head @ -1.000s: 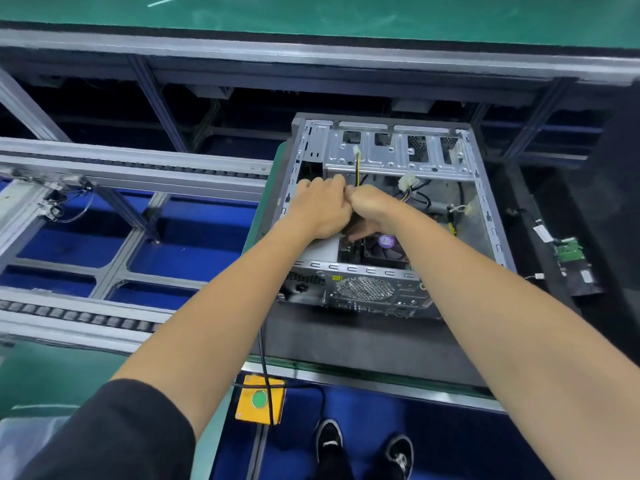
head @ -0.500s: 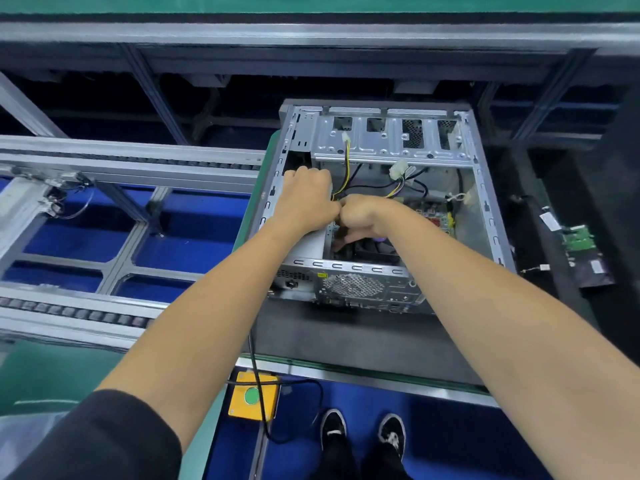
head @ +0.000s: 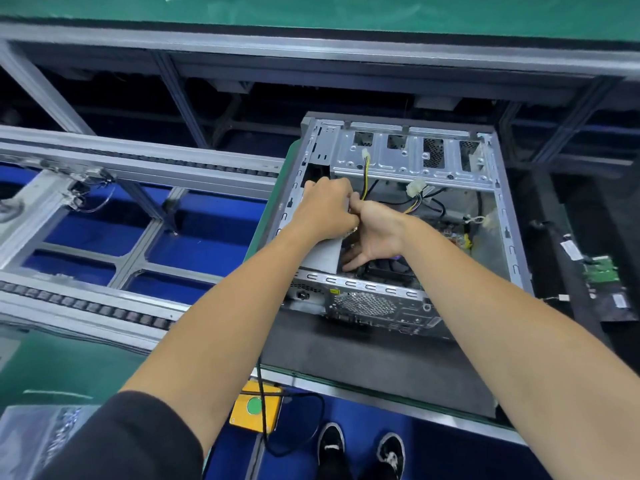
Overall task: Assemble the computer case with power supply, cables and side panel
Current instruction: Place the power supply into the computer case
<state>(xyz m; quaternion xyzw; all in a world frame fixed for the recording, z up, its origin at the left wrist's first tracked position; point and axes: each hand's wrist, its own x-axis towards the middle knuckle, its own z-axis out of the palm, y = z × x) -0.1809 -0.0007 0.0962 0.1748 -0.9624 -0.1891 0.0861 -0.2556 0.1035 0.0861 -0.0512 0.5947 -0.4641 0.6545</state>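
Judged as mid-way through seating the power supply [head: 323,256] in the near-left corner of the computer case [head: 398,216], side panel not yet on. Best done by keeping the grey box square to the rear wall, sliding it flush toward 6 o'clock, and holding the loose cables [head: 414,202] clear so none got pinched beneath it. Left hand [head: 325,209] lay curled over the top of the unit at about 10 o'clock of the case opening; whether its grip was clamped on the box or on a wire bundle could not be told, the fingertips being hidden. Right hand [head: 372,237] sat just beside it, touching, thumb up toward the left knuckles, fingers spread apart and pointing down past the supply's inner edge, pressing rather than gripping. Case lay on its side on the dark worktop [head: 363,362], open face up, bare silver steel, drive bays at 12 o'clock, perforated fan grille [head: 363,304] on the near wall at 6 o'clock. Yellow and black leads with white connectors [head: 415,187] trailed loose across the middle.
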